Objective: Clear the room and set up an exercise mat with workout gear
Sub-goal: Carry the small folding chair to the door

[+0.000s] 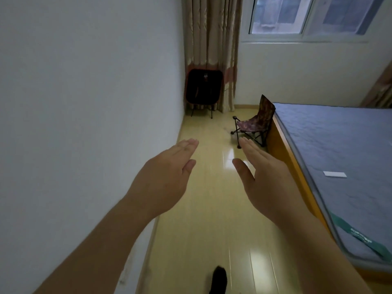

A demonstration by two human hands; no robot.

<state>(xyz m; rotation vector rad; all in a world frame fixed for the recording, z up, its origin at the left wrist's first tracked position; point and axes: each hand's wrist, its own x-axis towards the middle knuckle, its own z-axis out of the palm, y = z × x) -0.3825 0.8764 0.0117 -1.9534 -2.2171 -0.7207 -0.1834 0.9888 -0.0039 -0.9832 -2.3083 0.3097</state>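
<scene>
Both hands are held out empty, fingers straight and together, palms turned toward each other: left hand (pixel 166 176), right hand (pixel 265 177). Nothing is gripped or touched.

- No exercise mat or workout gear is seen. What is to be cleared is judged to be the seating ahead.
- Small folding camp chair (pixel 257 124): stands open just beyond the right fingertips, close against the bed frame (pixel 297 166). Cloth seat on thin dark tube legs, so it is judged light, with slack fabric and a stiff frame. It would best be taken by the top of the backrest or a frame tube, not by the cloth. The legs may fold or swing when it is lifted.
- Black folded chair (pixel 203 87) with an orange rim: propped in the corner, far beyond the left fingertips, against the curtain (pixel 212 28). Judged light and flat, best gripped by the rim. The curtain may be snagged.
- The floor strip (pixel 212 219) under the hands is narrow, with the wall (pixel 84 102) at the left hand's outer side and the mattress (pixel 339 145) at the right's.
- A dark shape (pixel 218 279) lies below the wrists; it cannot be identified.
</scene>
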